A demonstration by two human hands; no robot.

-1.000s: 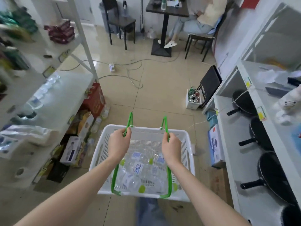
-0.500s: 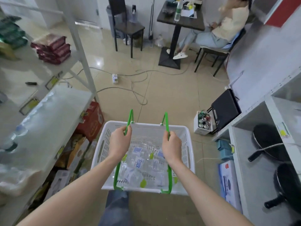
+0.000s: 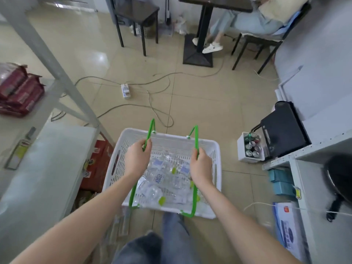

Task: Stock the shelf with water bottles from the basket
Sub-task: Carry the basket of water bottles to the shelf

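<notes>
Gripping green handles, both hands hold basket beside shelf edge.

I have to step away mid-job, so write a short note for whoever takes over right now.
Left hand grips the left green handle of the white plastic slatted basket; right hand grips the right green handle.
Clear plastic water bottles with green caps all lie in the basket, held between the two shelf units.
Done: nothing shelved.
Left: set the basket down and move bottles onto the pale shelf at left.
</notes>
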